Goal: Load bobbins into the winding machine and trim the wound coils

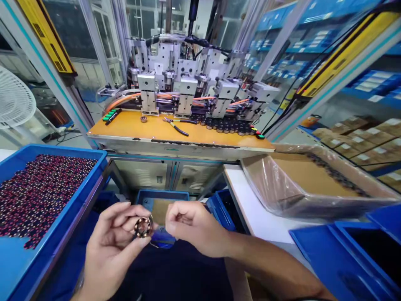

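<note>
Between the thumb and fingers of my left hand point(114, 246) is a small motor stator point(143, 227), a ring with copper windings, its open face turned toward me. My right hand point(196, 228) is closed in a pinch just right of the stator, apart from it. Whatever its fingertips may hold is too small or hidden to make out. Beyond the hands, on the orange bench top point(125, 125), lie a pair of pliers point(177, 125) with dark and yellow-green handles and a single stator point(143, 119). Several dark round parts point(232, 126) stand grouped at the right end.
A machine with several metal stations point(188, 90) rises behind the bench. On the left, a blue tray point(102, 156) holds many small wound parts. At right, a plastic-lined carton point(275, 200) rests on a white table point(241, 188). Blue bins point(313, 242) stand nearer me.
</note>
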The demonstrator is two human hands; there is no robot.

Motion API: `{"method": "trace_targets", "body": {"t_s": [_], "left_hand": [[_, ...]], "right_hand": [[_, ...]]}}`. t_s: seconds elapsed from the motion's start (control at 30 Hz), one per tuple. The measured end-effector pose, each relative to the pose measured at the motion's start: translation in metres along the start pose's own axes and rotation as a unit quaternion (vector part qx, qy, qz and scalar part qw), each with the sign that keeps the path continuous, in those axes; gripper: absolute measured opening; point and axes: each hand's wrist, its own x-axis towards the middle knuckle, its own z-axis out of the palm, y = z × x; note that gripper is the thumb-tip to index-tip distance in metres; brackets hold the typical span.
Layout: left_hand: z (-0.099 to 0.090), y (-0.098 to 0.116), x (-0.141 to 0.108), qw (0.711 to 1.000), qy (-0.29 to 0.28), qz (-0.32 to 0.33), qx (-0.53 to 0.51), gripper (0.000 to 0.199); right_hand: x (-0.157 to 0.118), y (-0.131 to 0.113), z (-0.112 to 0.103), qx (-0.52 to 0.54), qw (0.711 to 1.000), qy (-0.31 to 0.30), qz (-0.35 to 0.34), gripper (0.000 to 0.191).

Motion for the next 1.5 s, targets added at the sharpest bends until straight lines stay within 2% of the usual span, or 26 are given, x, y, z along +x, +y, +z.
{"method": "trace_targets", "body": {"t_s": [0.13,0.27,0.43,0.6,0.7,0.8,0.9,1.0,1.07,1.17,1.27,1.37,1.43,1.5], "left_hand": [[-0.007,-0.002,0.004,0.998,-0.055,-0.022,0.01,0.024],[-0.009,-0.01,0.007,0.992,-0.11,-0.011,0.062,0.028],[-0.009,-0.017,0.008,0.985,-0.158,-0.033,0.054,0.031],[-0.009,-0.022,0.007,0.985,-0.149,-0.085,-0.006,0.026],[-0.008,-0.02,0.007,0.983,-0.146,-0.11,-0.03,0.026],[-0.004,-0.015,0.007,0.985,-0.119,-0.125,-0.015,0.024],[0.001,-0.009,0.008,0.983,-0.127,-0.133,0.015,0.021],[0.005,-0.004,0.007,0.981,-0.11,-0.158,0.033,0.02],[0.005,0.0,0.005,0.979,-0.106,-0.171,0.037,0.02],[0.003,0.005,0.003,0.971,-0.146,-0.188,0.03,0.02],[0.001,0.008,0.004,0.962,-0.165,-0.219,0.014,0.021],[0.0,0.007,0.005,0.952,-0.214,-0.218,0.012,0.024],[0.001,0.005,0.006,0.947,-0.233,-0.222,0.014,0.029],[0.001,0.004,0.005,0.943,-0.232,-0.239,0.007,0.031]], "right_hand": [[-0.008,-0.004,-0.01,-0.012,0.999,0.023,-0.022,0.035],[-0.005,-0.016,-0.011,-0.059,0.997,0.02,-0.05,0.033],[0.003,-0.015,-0.002,-0.047,0.999,-0.006,-0.012,0.038],[0.004,-0.008,-0.011,-0.006,0.999,-0.041,0.007,0.026],[0.002,-0.01,-0.029,0.021,0.994,-0.08,0.066,0.029],[0.0,-0.016,-0.039,0.005,0.992,-0.071,0.099,0.035],[-0.001,-0.02,-0.033,-0.012,0.994,-0.06,0.09,0.042],[-0.001,-0.018,-0.024,-0.023,0.996,-0.064,0.06,0.039],[-0.003,-0.016,-0.027,-0.032,0.995,-0.072,0.067,0.033],[-0.006,-0.018,-0.04,-0.072,0.99,-0.089,0.077,0.023],[-0.003,-0.025,-0.048,-0.111,0.988,-0.106,0.015,0.022],[0.007,-0.029,-0.041,-0.139,0.974,-0.154,-0.09,0.028],[0.015,-0.027,-0.033,-0.148,0.958,-0.195,-0.151,0.02],[0.02,-0.023,-0.025,-0.153,0.948,-0.204,-0.188,0.009]]}}
